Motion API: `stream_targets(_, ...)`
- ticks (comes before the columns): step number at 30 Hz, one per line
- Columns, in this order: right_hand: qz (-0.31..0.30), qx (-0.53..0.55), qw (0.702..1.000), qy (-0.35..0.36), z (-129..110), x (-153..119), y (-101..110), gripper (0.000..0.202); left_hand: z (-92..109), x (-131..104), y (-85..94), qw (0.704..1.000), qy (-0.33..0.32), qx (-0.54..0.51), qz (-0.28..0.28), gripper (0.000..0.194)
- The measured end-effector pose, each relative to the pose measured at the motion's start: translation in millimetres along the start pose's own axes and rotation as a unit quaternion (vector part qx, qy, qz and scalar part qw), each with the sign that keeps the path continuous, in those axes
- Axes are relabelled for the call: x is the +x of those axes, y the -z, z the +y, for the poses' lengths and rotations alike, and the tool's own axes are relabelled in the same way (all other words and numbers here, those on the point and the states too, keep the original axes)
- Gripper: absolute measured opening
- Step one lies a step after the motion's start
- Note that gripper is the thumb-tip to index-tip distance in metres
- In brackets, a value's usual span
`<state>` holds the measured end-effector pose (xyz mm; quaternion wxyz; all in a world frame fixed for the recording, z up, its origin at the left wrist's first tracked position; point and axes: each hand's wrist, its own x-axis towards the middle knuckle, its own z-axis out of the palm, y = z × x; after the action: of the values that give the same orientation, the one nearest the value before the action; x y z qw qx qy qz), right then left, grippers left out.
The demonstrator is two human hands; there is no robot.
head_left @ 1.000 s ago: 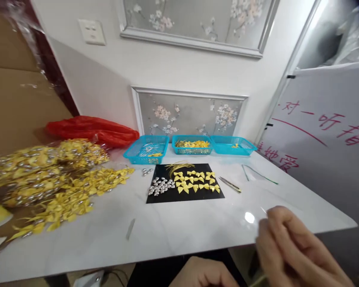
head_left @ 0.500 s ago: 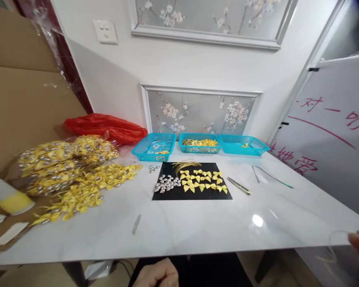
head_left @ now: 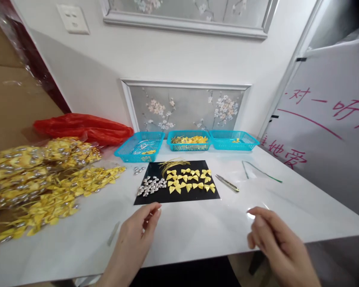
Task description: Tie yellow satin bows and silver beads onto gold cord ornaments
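Clearly legible on the white board at the right: 对一听 in red handwriting, followed by a character cut off at the edge of view, with a long red stroke slanting beneath. Lower down, reads 她爱, after a character only partly visible. Over the near part of the white counter, left hand just by the near edge of a black sheet, thumb and forefinger drawn together in a narrow pinch; cannot tell whether gripping anything. Right hand well apart from it, fingers curled, thumb close to the forefinger; again, cannot tell about any contents. Side by side on the black sheet, silver beads at the left and yellow bows in rough rows at the right, with thin golden strands along the far edge. Just right of the sheet, a slim pointed cutter; farther right, a green strand. Behind, three blue trays, the middle one full of yellow pieces. At far left, heaped yellow flowers below a red bag
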<state>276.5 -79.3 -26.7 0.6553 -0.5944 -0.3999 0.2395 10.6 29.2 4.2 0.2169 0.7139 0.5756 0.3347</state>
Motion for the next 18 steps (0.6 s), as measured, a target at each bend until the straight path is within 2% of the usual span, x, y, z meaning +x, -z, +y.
stream_targets(3, -0.053, 0.003, 0.999, -0.01, 6.2, 4.5, -23.8, 0.032, 7.0, 23.0, -5.5, 0.999, -0.024, 0.022, -0.013, 0.032)
stream_targets(8, -0.082, -0.08, 0.993, 0.017, 19.5, 45.6, -25.9, 0.033, 22.3, 46.4, -23.2, 0.995, -0.079, 0.032, -0.059, 0.028)
stream_targets(13, -0.169, -0.297, 0.934, 0.099, 19.2, 99.7, -36.3, 0.028, 26.6, 37.6, -43.0, 0.989, -0.099, 0.012, -0.108, 0.026)
stream_targets(18, -0.168, -0.374, 0.907, 0.098, 25.2, 123.2, -58.7, 0.02, 13.9, 18.0, -44.2, 0.989, -0.087, -0.036, -0.111, 0.017)
